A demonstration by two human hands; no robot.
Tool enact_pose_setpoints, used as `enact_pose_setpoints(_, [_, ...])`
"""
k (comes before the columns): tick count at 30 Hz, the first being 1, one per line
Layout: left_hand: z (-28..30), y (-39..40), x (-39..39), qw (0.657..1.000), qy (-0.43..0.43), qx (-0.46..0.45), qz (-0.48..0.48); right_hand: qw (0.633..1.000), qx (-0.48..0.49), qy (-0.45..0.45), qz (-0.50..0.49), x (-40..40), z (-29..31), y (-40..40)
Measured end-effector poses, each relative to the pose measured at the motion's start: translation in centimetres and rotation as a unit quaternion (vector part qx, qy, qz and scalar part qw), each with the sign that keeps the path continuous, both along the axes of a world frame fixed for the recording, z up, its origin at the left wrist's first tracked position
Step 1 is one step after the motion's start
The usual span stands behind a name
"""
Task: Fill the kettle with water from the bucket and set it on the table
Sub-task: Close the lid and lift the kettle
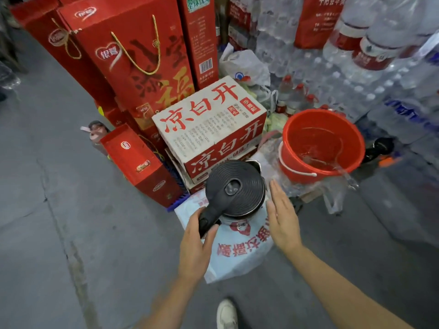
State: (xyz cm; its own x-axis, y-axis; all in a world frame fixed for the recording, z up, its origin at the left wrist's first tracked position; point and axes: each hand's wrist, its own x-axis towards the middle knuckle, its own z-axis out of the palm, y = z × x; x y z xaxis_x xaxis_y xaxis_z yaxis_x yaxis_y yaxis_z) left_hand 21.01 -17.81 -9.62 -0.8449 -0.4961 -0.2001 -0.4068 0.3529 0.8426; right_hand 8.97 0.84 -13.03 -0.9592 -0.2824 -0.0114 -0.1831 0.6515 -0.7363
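Observation:
A kettle (237,186) with a black ribbed lid, shut, hangs in mid-view above a white printed bag. My left hand (196,243) grips its black handle from below. Just to the right of the kettle's body, my right hand (281,214) is flat with fingers straight and holds nothing. A red bucket (356,148) stands on the floor further right and farther away. It has a white bail handle, and water shows inside with a clear ladle resting in it. No table is in view.
A white and red carton (209,129) sits right behind the kettle. Tall red gift boxes (133,55) stand at the back left, shrink-wrapped packs of water bottles (356,67) at the right. Grey concrete floor (59,210) spreads to the left. My shoe (226,315) shows below.

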Motion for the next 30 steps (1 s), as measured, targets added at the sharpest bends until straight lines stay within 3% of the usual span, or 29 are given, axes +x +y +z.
enact_pose_setpoints(3, [-1.0, 0.2, -0.3, 0.998, 0.041, 0.041, 0.033, 0.985, -0.126, -0.098, -0.061, -1.2, -2.2, -1.0])
enact_pose_setpoints(7, [-1.4, 0.6, -1.2, 0.984, 0.093, 0.119, 0.090, 0.926, -0.306, -0.203, -0.084, -2.3, -3.9, -3.1])
enact_pose_setpoints(12, [-0.7, 1.0, -2.4, 0.951, 0.139, 0.217, 0.173, 0.875, -0.395, -0.254, -0.116, -1.8, -3.6, -4.6])
enact_pose_setpoints(15, [0.9, 1.1, -3.5, 0.939, 0.154, 0.232, 0.201, 0.863, -0.412, -0.260, -0.132, -1.6, -3.0, -5.0])
enact_pose_setpoints(21, [5.3, 0.7, -5.3, 0.954, 0.176, 0.196, 0.147, 0.839, -0.447, -0.256, -0.176, 0.1, -1.2, -4.1])
enact_pose_setpoints(30, [14.7, 3.0, -7.8, 0.955, 0.230, 0.187, 0.010, 0.833, -0.506, -0.111, -0.192, 0.9, 8.1, 1.4])
